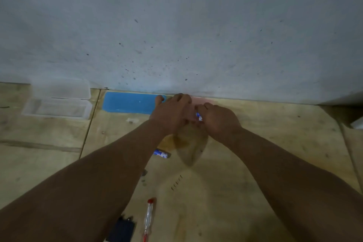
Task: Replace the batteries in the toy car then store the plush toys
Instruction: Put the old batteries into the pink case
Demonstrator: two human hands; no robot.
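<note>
My left hand (170, 112) and my right hand (218, 118) meet close to the wall, low over the plywood floor. My right hand pinches a blue-and-white battery (198, 116) between its fingertips, right beside the left hand's fingers. The left hand's fingers curl down over something hidden beneath them; the toy car is not visible. A second blue-and-white battery (161, 153) lies on the floor just below my left wrist. No plush toy is clearly visible.
A clear-handled screwdriver with a red cap (148, 216) and a dark flat cover (122, 230) lie near the bottom. An open clear plastic box (59, 104) sits at the left by the wall. A blue flat panel (129, 103) and a pink patch (202, 100) lie along the wall.
</note>
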